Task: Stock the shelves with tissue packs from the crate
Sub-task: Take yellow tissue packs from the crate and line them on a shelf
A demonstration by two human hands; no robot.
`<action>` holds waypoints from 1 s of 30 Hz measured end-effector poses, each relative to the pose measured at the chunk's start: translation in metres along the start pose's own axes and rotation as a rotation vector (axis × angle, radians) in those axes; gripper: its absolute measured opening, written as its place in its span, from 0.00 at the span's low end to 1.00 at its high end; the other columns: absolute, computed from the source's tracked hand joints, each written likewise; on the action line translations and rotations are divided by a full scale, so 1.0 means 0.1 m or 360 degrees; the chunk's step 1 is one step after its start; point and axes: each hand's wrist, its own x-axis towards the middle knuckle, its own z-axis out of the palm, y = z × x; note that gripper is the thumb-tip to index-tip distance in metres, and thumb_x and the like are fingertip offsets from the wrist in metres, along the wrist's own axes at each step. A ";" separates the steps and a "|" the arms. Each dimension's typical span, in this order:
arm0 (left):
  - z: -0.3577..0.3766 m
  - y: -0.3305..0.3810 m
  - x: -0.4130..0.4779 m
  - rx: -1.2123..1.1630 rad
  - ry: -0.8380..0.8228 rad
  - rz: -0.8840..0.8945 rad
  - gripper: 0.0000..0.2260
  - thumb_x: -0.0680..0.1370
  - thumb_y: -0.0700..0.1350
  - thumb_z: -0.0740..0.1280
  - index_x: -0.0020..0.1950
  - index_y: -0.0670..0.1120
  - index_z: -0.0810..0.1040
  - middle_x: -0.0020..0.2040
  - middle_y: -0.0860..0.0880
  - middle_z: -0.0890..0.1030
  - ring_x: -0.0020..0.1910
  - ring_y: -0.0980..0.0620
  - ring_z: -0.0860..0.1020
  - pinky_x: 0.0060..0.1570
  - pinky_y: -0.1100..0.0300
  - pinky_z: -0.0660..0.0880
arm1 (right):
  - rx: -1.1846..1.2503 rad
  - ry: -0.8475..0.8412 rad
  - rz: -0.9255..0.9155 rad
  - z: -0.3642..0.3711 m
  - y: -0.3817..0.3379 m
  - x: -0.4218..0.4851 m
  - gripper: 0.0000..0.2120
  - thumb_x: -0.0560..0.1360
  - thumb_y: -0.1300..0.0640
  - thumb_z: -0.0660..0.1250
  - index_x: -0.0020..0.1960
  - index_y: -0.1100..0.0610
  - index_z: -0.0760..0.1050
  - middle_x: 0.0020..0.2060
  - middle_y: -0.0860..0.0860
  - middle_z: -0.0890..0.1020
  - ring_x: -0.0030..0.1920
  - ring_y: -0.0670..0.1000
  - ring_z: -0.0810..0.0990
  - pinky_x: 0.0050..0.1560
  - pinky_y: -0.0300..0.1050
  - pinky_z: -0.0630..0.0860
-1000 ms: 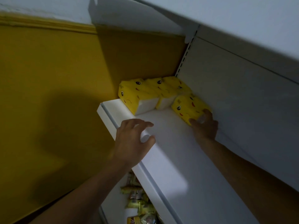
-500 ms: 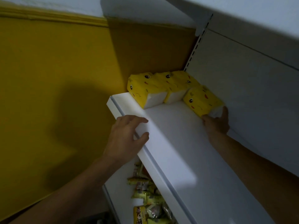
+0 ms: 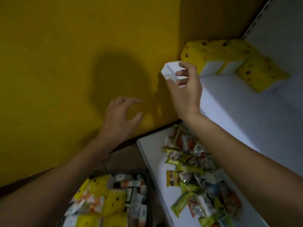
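Three yellow tissue packs with cartoon faces lie at the far left end of the upper white shelf (image 3: 246, 115): two side by side (image 3: 213, 51) against the wall, and a third (image 3: 262, 74) to their right. More yellow tissue packs (image 3: 113, 202) lie in the crate (image 3: 150, 185) at the bottom, among other white packs. My right hand (image 3: 186, 90) hovers in front of the upper shelf's left corner, fingers loosely curled, holding nothing. My left hand (image 3: 121, 118) hangs in the air before the wall, above the crate, fingers spread and loosely bent, also holding nothing.
A yellow wall (image 3: 65, 63) fills the left side. The lower white shelf (image 3: 154, 154) carries a heap of snack packets (image 3: 193, 171). The slotted shelf upright (image 3: 255, 22) rises at the top right.
My view has tipped down, bringing the crate and lower shelf into sight. My right hand let go of the third pack and drew back to the shelf corner. My left hand came off the shelf edge.
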 end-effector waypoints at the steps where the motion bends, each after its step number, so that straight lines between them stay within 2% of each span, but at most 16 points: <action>1: -0.02 -0.14 -0.11 0.0009 -0.0016 -0.0053 0.13 0.77 0.47 0.66 0.61 0.51 0.75 0.59 0.48 0.72 0.62 0.49 0.67 0.51 0.68 0.57 | -0.0023 -0.0083 0.0010 0.14 0.03 -0.15 0.19 0.73 0.63 0.67 0.63 0.55 0.69 0.49 0.50 0.73 0.36 0.42 0.72 0.37 0.27 0.67; 4: -0.03 -0.62 -0.48 0.0048 -0.0014 -0.0236 0.14 0.77 0.45 0.66 0.62 0.49 0.75 0.61 0.46 0.73 0.64 0.46 0.67 0.57 0.62 0.61 | -0.0129 -0.0383 0.0097 0.52 0.25 -0.65 0.20 0.76 0.61 0.66 0.66 0.55 0.67 0.50 0.48 0.71 0.38 0.40 0.72 0.37 0.26 0.67; 7: 0.08 -1.07 -0.95 0.0011 -0.0067 -0.0478 0.14 0.77 0.44 0.66 0.63 0.47 0.75 0.63 0.44 0.72 0.64 0.44 0.68 0.62 0.55 0.63 | -0.0161 -0.0608 0.0207 0.82 0.61 -1.22 0.20 0.77 0.61 0.65 0.68 0.56 0.66 0.53 0.49 0.72 0.39 0.40 0.72 0.39 0.31 0.69; 9: 0.19 -1.33 -1.30 -0.0030 -0.0134 -0.0590 0.14 0.76 0.42 0.67 0.62 0.45 0.75 0.61 0.42 0.74 0.63 0.42 0.69 0.61 0.53 0.65 | -0.0183 -0.0752 0.0359 0.98 0.86 -1.59 0.21 0.77 0.61 0.65 0.69 0.55 0.65 0.55 0.50 0.74 0.42 0.42 0.72 0.41 0.35 0.69; 11: 0.29 -1.58 -1.61 -0.0077 -0.0193 -0.0683 0.14 0.75 0.41 0.69 0.61 0.44 0.76 0.60 0.42 0.75 0.62 0.41 0.70 0.60 0.51 0.67 | -0.0215 -0.0898 0.0529 1.11 1.08 -1.94 0.20 0.78 0.59 0.64 0.69 0.56 0.66 0.57 0.51 0.75 0.48 0.47 0.75 0.45 0.37 0.68; 14: 0.42 -1.90 -2.10 -0.0128 -0.0291 -0.0896 0.19 0.73 0.52 0.66 0.61 0.45 0.76 0.61 0.43 0.75 0.62 0.43 0.71 0.58 0.56 0.67 | -0.0292 -0.1010 0.0709 1.27 1.37 -2.41 0.19 0.78 0.56 0.65 0.67 0.59 0.68 0.55 0.54 0.78 0.51 0.51 0.77 0.47 0.38 0.71; 16: 0.54 -2.08 -2.40 -0.0144 -0.0339 -0.0944 0.25 0.68 0.59 0.61 0.59 0.46 0.78 0.59 0.44 0.77 0.60 0.44 0.73 0.54 0.60 0.66 | -0.0333 -0.1045 0.0779 1.34 1.60 -2.68 0.17 0.77 0.55 0.65 0.64 0.60 0.70 0.54 0.57 0.79 0.53 0.56 0.78 0.52 0.47 0.75; 18: 0.72 -2.26 -2.68 -0.0141 -0.0400 -0.1016 0.28 0.66 0.61 0.58 0.57 0.46 0.79 0.56 0.44 0.78 0.57 0.44 0.75 0.53 0.61 0.66 | -0.0426 -0.1115 0.0872 1.41 1.86 -2.95 0.16 0.77 0.55 0.65 0.62 0.60 0.72 0.53 0.60 0.80 0.53 0.61 0.78 0.53 0.54 0.75; 20: 0.91 -2.41 -2.89 -0.0172 -0.0446 -0.1110 0.25 0.68 0.58 0.61 0.58 0.45 0.78 0.57 0.43 0.78 0.58 0.44 0.75 0.53 0.61 0.66 | -0.0546 -0.1245 0.0981 1.42 2.15 -3.23 0.17 0.77 0.54 0.65 0.63 0.60 0.71 0.55 0.61 0.79 0.56 0.61 0.77 0.55 0.54 0.74; 23: 1.26 -2.57 -3.07 -0.0259 -0.0513 -0.1244 0.18 0.73 0.46 0.69 0.62 0.44 0.75 0.60 0.42 0.76 0.60 0.44 0.74 0.55 0.58 0.68 | -0.0703 -0.1351 0.1201 1.37 2.54 -3.57 0.20 0.77 0.50 0.64 0.65 0.60 0.69 0.59 0.60 0.77 0.60 0.60 0.75 0.58 0.50 0.72; 24: 1.39 -2.62 -3.14 -0.0274 -0.0561 -0.1285 0.19 0.73 0.44 0.70 0.63 0.45 0.74 0.61 0.42 0.74 0.60 0.44 0.74 0.55 0.57 0.70 | -0.0739 -0.1375 0.1284 1.35 2.64 -3.68 0.21 0.78 0.50 0.64 0.66 0.60 0.68 0.60 0.60 0.77 0.61 0.59 0.74 0.58 0.48 0.70; 26: 1.63 -2.71 -3.29 -0.0295 -0.0710 -0.1335 0.26 0.72 0.47 0.71 0.68 0.44 0.69 0.65 0.42 0.71 0.62 0.44 0.72 0.57 0.54 0.71 | -0.0748 -0.1414 0.1410 1.31 2.83 -3.89 0.21 0.77 0.51 0.64 0.66 0.60 0.68 0.61 0.58 0.77 0.61 0.58 0.74 0.57 0.46 0.70; 28: 1.82 -2.78 -3.42 -0.0309 -0.0822 -0.1326 0.34 0.69 0.51 0.71 0.71 0.43 0.63 0.69 0.41 0.66 0.67 0.43 0.68 0.61 0.53 0.68 | -0.0763 -0.1443 0.1420 1.30 2.99 -4.06 0.21 0.77 0.52 0.65 0.65 0.60 0.68 0.60 0.57 0.77 0.60 0.57 0.75 0.54 0.44 0.69; 30: 1.97 -2.86 -3.51 -0.0306 -0.0878 -0.1349 0.38 0.69 0.51 0.71 0.74 0.43 0.57 0.71 0.41 0.62 0.69 0.43 0.64 0.63 0.54 0.65 | -0.0788 -0.1485 0.1403 1.34 3.12 -4.18 0.22 0.76 0.53 0.67 0.67 0.58 0.67 0.61 0.57 0.76 0.61 0.57 0.74 0.53 0.42 0.68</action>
